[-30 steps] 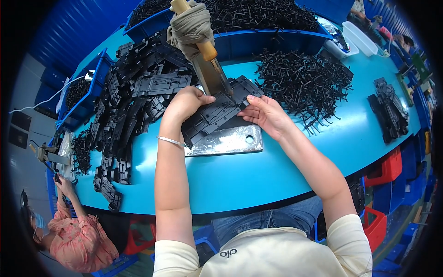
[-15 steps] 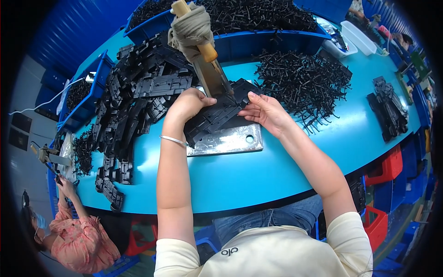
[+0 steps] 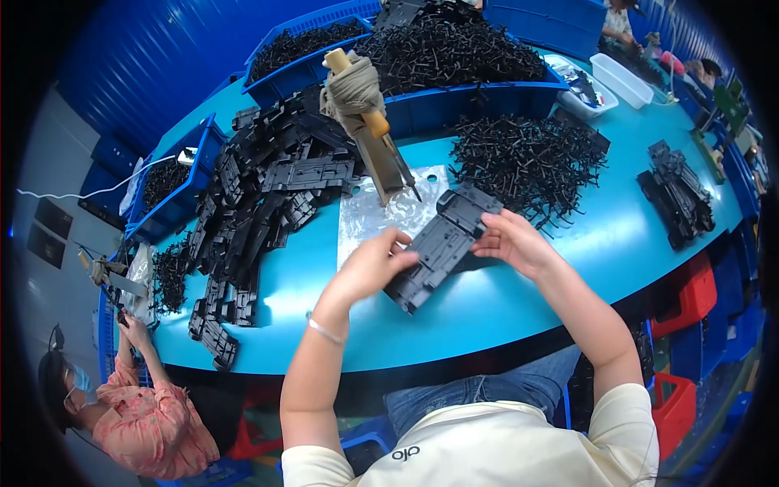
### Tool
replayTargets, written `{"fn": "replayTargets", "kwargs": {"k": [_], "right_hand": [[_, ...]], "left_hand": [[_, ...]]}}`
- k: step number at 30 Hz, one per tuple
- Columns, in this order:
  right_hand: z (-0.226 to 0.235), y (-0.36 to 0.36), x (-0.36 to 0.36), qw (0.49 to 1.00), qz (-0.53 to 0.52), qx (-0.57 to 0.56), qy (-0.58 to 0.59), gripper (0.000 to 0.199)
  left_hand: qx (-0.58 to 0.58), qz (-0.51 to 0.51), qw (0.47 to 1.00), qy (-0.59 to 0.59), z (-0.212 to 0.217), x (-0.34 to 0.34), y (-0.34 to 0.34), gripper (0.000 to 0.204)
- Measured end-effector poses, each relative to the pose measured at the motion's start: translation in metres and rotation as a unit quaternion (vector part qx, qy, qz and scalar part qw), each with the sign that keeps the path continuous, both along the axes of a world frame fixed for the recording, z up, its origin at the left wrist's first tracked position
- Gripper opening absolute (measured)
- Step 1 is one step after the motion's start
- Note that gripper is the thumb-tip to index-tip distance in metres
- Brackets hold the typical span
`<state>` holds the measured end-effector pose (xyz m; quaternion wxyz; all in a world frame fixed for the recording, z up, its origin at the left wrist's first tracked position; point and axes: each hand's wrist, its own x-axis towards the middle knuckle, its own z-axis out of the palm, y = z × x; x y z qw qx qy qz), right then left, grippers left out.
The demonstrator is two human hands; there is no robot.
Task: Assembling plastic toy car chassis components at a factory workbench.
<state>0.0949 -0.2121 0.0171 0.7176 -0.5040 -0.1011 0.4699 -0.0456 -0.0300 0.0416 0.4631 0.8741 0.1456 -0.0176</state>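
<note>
Along the tabletop's (image 3: 519, 307) near edge, a bare strip is lying open between the two forearms. A second passage is running between the left forearm (image 3: 318, 357) and the frame pile (image 3: 308, 173), which is blocking the left side almost down to the near edge. Toward the right edge, room is opening between the pin pile (image 3: 527, 162) and the stack (image 3: 680, 199). The held frame (image 3: 438, 247) is bridging the space between the hands. Beyond, the tool (image 3: 378, 158) is standing over the plate (image 3: 357, 227), and the bin (image 3: 479, 104) is walling off the far side.
</note>
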Motion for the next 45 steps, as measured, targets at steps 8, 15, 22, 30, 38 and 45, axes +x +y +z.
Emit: {"fn": "replayTargets", "kwargs": {"k": [8,15,22,30,38,45], "right_hand": [[0.011,-0.040,-0.032,0.991,-0.057,0.084,-0.090,0.039],[0.014,-0.058,-0.043,0.975,-0.106,0.130,-0.144,0.041],[0.018,-0.071,-0.053,0.964,-0.124,0.148,-0.184,0.041],[0.019,-0.081,-0.047,0.958,-0.152,0.152,-0.188,0.024],[0.007,-0.078,-0.044,0.872,-0.210,0.056,-0.440,0.006],[0.032,-0.072,-0.046,0.804,-0.224,0.029,-0.549,0.013]], "left_hand": [[0.300,0.010,0.949,-0.096,0.018,-0.029,-0.085,0.071],[0.371,-0.003,0.923,-0.103,0.018,-0.027,-0.111,0.083],[0.340,0.016,0.930,-0.137,0.017,-0.025,-0.123,0.082],[-0.767,-0.040,0.632,-0.105,-0.016,-0.037,-0.115,0.075],[-0.795,-0.075,0.595,-0.094,-0.028,-0.032,-0.120,0.074],[-0.766,-0.066,0.636,-0.068,-0.026,-0.038,-0.125,0.073]]}}
